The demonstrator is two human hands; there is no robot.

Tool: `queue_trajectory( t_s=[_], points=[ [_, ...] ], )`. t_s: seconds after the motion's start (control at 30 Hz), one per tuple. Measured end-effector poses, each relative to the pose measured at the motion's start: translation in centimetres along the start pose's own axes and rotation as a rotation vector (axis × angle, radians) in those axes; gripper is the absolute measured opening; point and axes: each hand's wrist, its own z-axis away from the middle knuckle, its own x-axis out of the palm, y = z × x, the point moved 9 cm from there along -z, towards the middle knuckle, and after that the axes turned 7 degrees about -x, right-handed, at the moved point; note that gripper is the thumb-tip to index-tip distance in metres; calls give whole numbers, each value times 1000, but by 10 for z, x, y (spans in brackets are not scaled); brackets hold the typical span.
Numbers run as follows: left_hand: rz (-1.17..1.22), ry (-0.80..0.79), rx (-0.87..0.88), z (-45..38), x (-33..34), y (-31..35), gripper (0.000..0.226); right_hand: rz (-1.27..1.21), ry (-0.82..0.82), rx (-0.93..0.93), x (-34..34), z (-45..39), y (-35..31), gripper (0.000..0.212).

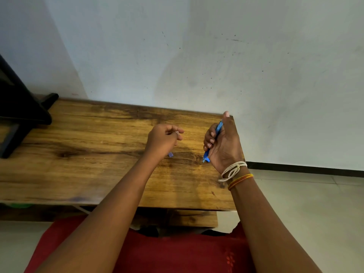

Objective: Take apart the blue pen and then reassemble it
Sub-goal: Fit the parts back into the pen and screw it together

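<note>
My right hand (224, 142) is closed around the blue pen (218, 129), held upright and tilted, its tip end (205, 159) poking out below the palm near the table. My left hand (163, 138) hovers to the left of it, fingers curled in; whether it holds something small I cannot tell. A small bluish-purple piece (170, 154) shows just below the left hand, at the wooden table (88, 146); most of it is hidden by the hand.
A black stand or chair leg (21, 119) occupies the table's far left. The wall runs right behind the table. The table's right edge lies just beside my right hand, with tiled floor (307, 203) beyond.
</note>
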Motion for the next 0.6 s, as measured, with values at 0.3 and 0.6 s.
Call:
queue_trajectory(
  t_s=[0.3,0.6],
  points=[
    [-16,-12,-31,1,1,-4,23,16,3,-11,1,1,-1,56],
    [-19,-32,-22,-1,7,-6,27,34,-25,-1,3,0,-1,53]
  ],
)
